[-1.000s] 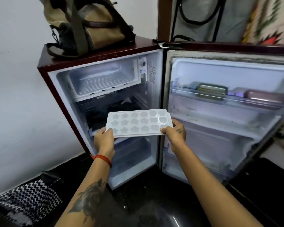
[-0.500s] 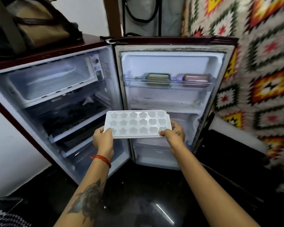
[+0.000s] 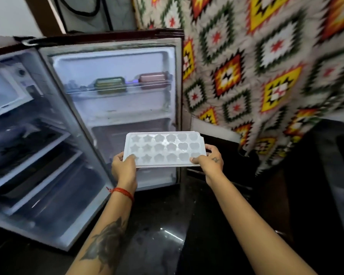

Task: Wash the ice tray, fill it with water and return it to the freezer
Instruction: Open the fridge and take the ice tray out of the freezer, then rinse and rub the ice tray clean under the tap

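Both hands carry the ice tray (image 3: 163, 148) level in front of the open fridge door (image 3: 115, 108). At the tray's near-left corner the left hand (image 3: 124, 168) is clamped on it, thumb lying over the rim; at the near-right corner the right hand (image 3: 210, 160) pinches it the same way. Star, flower and heart moulds show on top, seemingly empty, though blur makes that unsure. On the door's upper shelf sit a green box (image 3: 110, 85) and a pink box (image 3: 153, 80). A patterned cloth (image 3: 266, 66) hangs to the right.
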`<action>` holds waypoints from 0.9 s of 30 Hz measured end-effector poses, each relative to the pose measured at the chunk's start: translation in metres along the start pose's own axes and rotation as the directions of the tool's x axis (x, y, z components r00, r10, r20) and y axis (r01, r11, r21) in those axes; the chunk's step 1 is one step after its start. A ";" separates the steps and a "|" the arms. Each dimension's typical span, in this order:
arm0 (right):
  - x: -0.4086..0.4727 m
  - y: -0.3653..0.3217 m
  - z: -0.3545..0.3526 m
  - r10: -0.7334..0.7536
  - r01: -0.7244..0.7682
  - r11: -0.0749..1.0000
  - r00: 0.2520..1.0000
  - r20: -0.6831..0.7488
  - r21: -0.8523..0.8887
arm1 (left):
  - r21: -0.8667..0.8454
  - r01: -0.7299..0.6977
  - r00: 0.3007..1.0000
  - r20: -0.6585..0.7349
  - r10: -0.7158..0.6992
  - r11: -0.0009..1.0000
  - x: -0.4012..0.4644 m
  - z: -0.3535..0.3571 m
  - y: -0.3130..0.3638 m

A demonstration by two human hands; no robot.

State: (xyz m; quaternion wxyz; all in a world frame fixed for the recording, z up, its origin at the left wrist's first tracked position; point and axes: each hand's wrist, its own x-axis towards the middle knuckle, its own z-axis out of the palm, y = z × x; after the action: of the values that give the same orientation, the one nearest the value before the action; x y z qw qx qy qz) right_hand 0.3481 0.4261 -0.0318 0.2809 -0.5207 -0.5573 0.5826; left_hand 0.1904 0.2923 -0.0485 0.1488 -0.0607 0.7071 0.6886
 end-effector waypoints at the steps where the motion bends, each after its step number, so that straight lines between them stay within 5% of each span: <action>1: 0.000 0.002 -0.014 0.005 -0.005 1.000 1.000 -0.020 0.016 | 0.013 -0.001 1.000 0.029 0.001 1.000 -0.006 0.010 -0.004; 14: 0.010 0.021 -0.135 0.129 -0.067 0.983 0.915 -0.383 0.172 | 0.158 -0.043 0.928 0.372 -0.019 0.987 -0.065 0.145 -0.019; 27: 0.021 0.028 -0.197 0.252 -0.034 0.944 0.717 -0.650 0.329 | 0.269 -0.165 0.702 0.708 -0.079 0.949 -0.098 0.264 -0.025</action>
State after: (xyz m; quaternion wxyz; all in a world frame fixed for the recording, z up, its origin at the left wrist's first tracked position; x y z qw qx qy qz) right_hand 0.5303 0.5091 -0.0319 0.4935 -0.6927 -0.2791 0.4457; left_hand 0.3245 0.5418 -0.0450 0.4011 0.2505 0.6954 0.5410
